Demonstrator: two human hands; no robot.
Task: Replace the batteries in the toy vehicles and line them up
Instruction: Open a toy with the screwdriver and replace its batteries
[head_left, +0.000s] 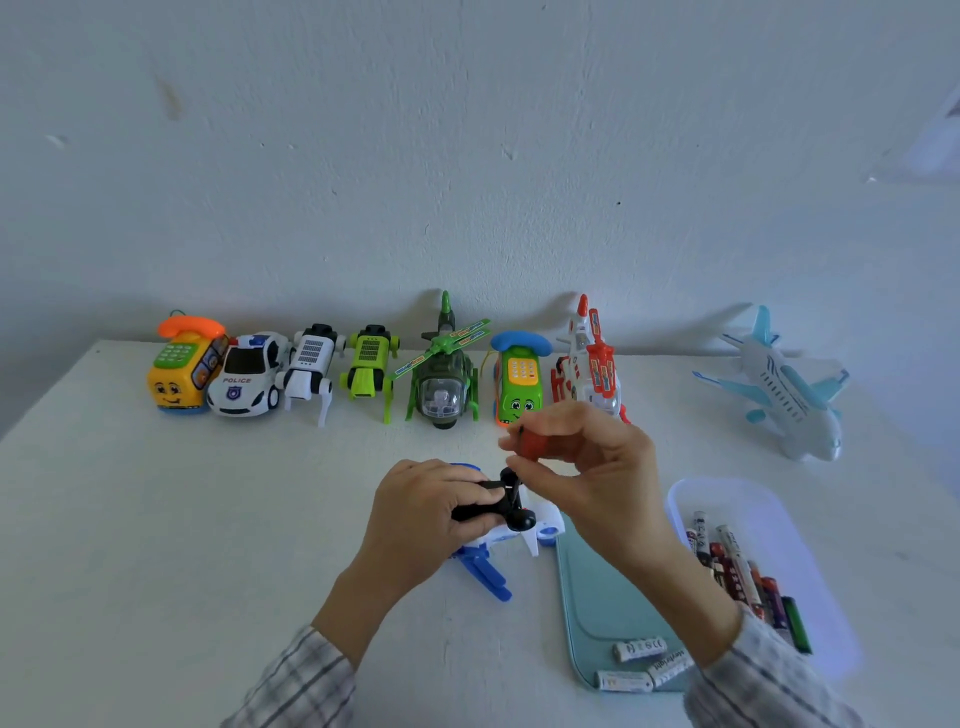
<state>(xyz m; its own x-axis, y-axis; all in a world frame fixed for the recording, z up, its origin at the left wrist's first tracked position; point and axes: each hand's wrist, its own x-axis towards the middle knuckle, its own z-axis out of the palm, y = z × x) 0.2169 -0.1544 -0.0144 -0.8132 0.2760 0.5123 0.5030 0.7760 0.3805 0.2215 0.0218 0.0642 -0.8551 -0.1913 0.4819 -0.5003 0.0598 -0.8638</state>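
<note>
Blue-white toy helicopter (498, 540); red screwdriver handle (537, 444); teal tray (587, 597); plaid grey-white sleeves (306, 680); white table (208, 519).

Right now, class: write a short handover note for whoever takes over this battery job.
Left hand grips the blue-and-white toy, upside down on the table.
Right hand pinches a red tool above it.
Seven toys stand along the wall; the airplane sits apart.
Batteries: three on the green mat, more in the clear tray.
Left: finish this toy, line it up.
</note>
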